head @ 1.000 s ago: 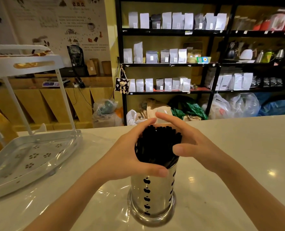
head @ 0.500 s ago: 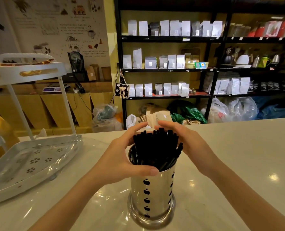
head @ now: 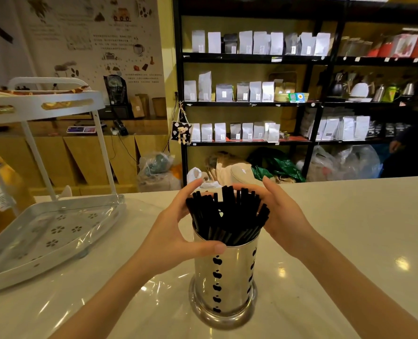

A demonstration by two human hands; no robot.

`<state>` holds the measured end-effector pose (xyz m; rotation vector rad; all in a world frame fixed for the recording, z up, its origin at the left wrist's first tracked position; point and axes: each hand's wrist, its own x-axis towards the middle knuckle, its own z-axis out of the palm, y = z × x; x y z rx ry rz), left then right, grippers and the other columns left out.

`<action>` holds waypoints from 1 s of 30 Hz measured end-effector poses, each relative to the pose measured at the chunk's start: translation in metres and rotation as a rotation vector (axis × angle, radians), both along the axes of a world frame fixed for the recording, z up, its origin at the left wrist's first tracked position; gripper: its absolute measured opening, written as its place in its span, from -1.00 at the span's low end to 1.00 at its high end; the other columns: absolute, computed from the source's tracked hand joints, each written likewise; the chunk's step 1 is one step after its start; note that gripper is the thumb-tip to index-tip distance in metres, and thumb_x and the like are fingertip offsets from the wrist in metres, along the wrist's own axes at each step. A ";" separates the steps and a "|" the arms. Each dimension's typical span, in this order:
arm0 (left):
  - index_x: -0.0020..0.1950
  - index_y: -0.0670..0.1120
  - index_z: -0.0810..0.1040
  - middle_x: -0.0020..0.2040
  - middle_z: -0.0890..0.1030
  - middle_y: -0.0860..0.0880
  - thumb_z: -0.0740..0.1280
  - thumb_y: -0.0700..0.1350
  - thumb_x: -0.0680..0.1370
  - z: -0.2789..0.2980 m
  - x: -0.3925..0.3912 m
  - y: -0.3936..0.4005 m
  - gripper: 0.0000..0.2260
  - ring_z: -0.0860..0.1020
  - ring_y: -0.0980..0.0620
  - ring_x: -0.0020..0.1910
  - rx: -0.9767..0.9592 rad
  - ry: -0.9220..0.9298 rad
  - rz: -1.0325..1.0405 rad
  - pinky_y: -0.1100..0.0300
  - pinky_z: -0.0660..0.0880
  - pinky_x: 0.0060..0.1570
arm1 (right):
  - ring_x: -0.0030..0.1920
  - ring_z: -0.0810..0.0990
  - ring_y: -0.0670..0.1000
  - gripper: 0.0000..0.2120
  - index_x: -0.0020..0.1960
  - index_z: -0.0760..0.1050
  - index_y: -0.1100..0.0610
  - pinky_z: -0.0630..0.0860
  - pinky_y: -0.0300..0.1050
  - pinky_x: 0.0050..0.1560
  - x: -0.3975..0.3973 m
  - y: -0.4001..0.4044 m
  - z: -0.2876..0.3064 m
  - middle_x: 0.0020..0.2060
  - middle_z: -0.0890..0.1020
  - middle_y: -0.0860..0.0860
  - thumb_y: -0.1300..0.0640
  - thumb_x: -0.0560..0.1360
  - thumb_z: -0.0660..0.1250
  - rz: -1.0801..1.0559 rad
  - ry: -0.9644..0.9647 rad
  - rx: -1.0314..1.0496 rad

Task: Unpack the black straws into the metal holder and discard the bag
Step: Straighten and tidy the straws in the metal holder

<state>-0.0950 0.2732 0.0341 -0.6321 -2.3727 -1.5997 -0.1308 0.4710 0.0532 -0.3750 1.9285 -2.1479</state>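
A bundle of black straws [head: 227,216] stands upright in the metal holder [head: 230,277], a shiny cylinder with apple-shaped cut-outs, on the white counter. The straw tops fan out above the rim. My left hand [head: 171,236] curls around the left side of the straws, thumb pressed on the holder's front rim. On the right side my right hand [head: 283,221] cups the straws. A clear plastic bag [head: 90,231] lies flat on the counter to the left, partly over the tray's corner.
A white two-tier tray rack [head: 31,241] stands on the counter at the left. The white counter [head: 349,228] stretches away to the right. Behind it are black shelves [head: 252,101] with pouches, and bags on the floor.
My hands have loosened from a tight hold over the straw tops and moved to the sides. The straws have dropped into the holder and fanned out.
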 end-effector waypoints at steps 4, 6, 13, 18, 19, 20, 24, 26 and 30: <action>0.21 0.42 0.25 0.25 0.46 0.27 0.51 0.32 0.00 0.001 0.001 0.001 -0.17 0.42 0.20 0.28 0.045 -0.013 -0.004 0.24 0.38 0.29 | -0.07 0.66 -0.14 -0.52 0.12 0.57 0.01 0.47 -0.18 0.00 -0.001 0.000 0.001 -0.09 0.70 -0.10 -0.11 0.59 -0.09 -0.005 0.009 0.019; 0.24 0.35 0.25 0.29 0.41 0.24 0.51 0.32 -0.02 0.002 0.000 0.001 -0.13 0.42 0.18 0.29 0.073 -0.038 -0.009 0.20 0.39 0.30 | -0.02 0.64 -0.11 -0.52 0.14 0.55 0.02 0.48 -0.16 0.02 -0.001 -0.001 0.002 -0.05 0.68 -0.08 -0.12 0.59 -0.09 -0.009 0.002 0.026; 0.14 0.36 0.26 0.25 0.41 0.29 0.55 0.24 -0.06 0.005 -0.002 0.005 -0.16 0.43 0.37 0.20 0.076 -0.231 -0.105 0.45 0.39 0.14 | 0.14 0.56 -0.02 -0.49 0.12 0.59 -0.02 0.43 -0.08 0.17 -0.005 -0.006 0.008 0.12 0.63 0.00 -0.19 0.56 -0.08 0.027 0.005 0.108; 0.01 0.31 0.38 -0.01 0.54 0.37 0.47 0.10 0.02 0.008 0.004 0.011 -0.40 0.47 0.48 0.02 0.023 -0.213 -0.077 0.60 0.38 -0.14 | 0.17 0.54 -0.09 -0.51 0.04 0.61 -0.14 0.29 0.00 0.38 0.000 -0.005 0.012 0.11 0.63 -0.08 -0.24 0.50 -0.07 0.056 0.116 0.228; 0.00 0.32 0.37 -0.06 0.55 0.44 0.49 0.09 0.02 0.010 0.005 0.011 -0.41 0.44 0.54 -0.01 0.013 -0.196 -0.073 0.63 0.36 -0.15 | 0.18 0.51 -0.10 -0.51 0.02 0.60 -0.18 0.25 0.03 0.41 0.004 -0.005 0.013 0.11 0.62 -0.11 -0.27 0.45 -0.06 0.057 0.125 0.248; 0.00 0.32 0.37 -0.09 0.52 0.51 0.51 0.05 0.04 0.012 0.007 0.012 -0.40 0.42 0.58 -0.02 -0.010 -0.173 -0.071 0.65 0.35 -0.17 | 0.19 0.50 -0.11 -0.51 0.01 0.60 -0.20 0.23 0.05 0.42 0.008 -0.007 0.015 0.12 0.60 -0.12 -0.29 0.40 -0.06 0.070 0.134 0.263; 0.13 0.32 0.29 -0.05 0.47 0.56 0.61 -0.10 0.13 0.016 0.013 0.019 -0.26 0.39 0.58 0.02 -0.104 -0.093 -0.031 0.63 0.36 -0.15 | 0.31 0.42 0.10 -0.57 0.31 0.41 0.19 0.30 -0.20 0.23 0.022 -0.005 0.035 0.31 0.46 0.12 0.04 0.58 -0.02 0.169 0.209 0.286; 0.31 0.30 0.20 0.06 0.50 0.41 0.60 0.08 0.06 0.013 0.014 0.023 -0.07 0.43 0.44 0.11 -0.133 -0.084 0.019 0.51 0.43 0.00 | 0.39 0.30 0.19 -0.59 0.36 0.28 0.35 0.38 -0.28 0.00 0.033 -0.001 0.037 0.37 0.37 0.23 0.19 0.57 0.10 0.227 0.223 0.262; 0.39 0.24 0.13 0.22 0.48 0.19 0.52 0.25 0.01 0.011 0.018 0.028 0.01 0.46 0.15 0.22 -0.137 -0.051 0.114 0.09 0.46 0.23 | 0.30 0.46 -0.02 -0.30 0.35 0.33 -0.08 0.50 -0.37 0.03 0.017 0.002 0.010 0.19 0.52 -0.16 -0.08 0.27 0.48 0.244 0.366 0.359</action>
